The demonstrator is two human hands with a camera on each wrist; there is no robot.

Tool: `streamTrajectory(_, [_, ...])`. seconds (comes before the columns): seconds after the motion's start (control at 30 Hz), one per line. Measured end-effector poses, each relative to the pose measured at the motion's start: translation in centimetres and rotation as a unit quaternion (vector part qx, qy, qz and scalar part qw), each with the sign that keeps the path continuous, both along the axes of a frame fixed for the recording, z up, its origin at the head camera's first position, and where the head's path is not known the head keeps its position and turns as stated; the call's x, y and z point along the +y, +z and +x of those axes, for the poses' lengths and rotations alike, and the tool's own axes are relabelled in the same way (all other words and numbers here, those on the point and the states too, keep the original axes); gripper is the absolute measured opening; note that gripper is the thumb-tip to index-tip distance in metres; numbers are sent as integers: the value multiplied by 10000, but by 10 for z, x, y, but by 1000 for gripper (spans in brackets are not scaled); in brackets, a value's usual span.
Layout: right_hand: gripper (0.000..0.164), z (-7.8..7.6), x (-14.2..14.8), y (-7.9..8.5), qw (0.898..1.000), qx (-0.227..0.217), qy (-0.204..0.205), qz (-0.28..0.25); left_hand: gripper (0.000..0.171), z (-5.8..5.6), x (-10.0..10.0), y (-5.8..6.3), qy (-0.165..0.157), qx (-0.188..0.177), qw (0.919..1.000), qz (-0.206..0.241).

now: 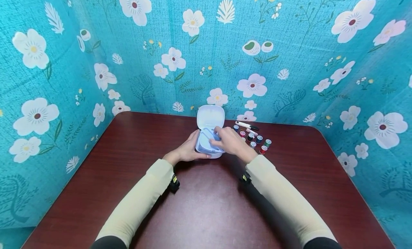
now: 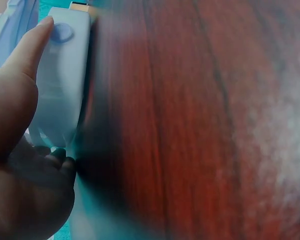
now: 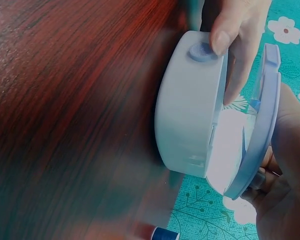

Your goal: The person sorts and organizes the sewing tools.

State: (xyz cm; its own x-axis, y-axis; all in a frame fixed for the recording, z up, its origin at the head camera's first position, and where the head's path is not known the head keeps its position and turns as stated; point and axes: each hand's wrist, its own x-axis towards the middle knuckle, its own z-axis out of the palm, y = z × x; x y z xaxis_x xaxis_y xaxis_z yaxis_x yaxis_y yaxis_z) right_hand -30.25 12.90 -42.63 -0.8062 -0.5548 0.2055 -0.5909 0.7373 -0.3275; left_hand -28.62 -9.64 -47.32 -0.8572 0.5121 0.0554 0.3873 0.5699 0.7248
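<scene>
A small white storage box (image 1: 215,155) stands on the table with its lid (image 1: 210,116) tipped up at the back. My left hand (image 1: 188,149) grips the box at its left side, the thumb along the front near a round blue button (image 2: 62,33). A pale blue inner tray (image 3: 260,142) is tilted over the box's opening, raised from the body with a gap showing in the right wrist view. My right hand (image 1: 230,140) holds this tray by its right side, thumb on top and fingers curled behind. What lies inside the box is mostly hidden.
Several thread spools, among them a red one (image 1: 263,149) and a green one (image 1: 268,143), stand right of the box. Behind them lie a white-and-black slim tool (image 1: 246,125) and a smaller pale one (image 1: 251,132). A flowered curtain (image 1: 193,63) hangs beyond the table's back edge.
</scene>
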Motion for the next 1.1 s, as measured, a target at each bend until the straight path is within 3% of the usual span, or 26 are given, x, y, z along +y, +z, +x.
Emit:
streamTrajectory(0.87, [35, 25, 5, 6, 9998, 104, 68, 136, 121, -3, 1, -1, 112, -319, 9994, -120])
streamTrajectory(1.1, [38, 35, 7, 6, 9999, 126, 78, 51, 120, -2, 3, 3, 63, -331, 9993, -187])
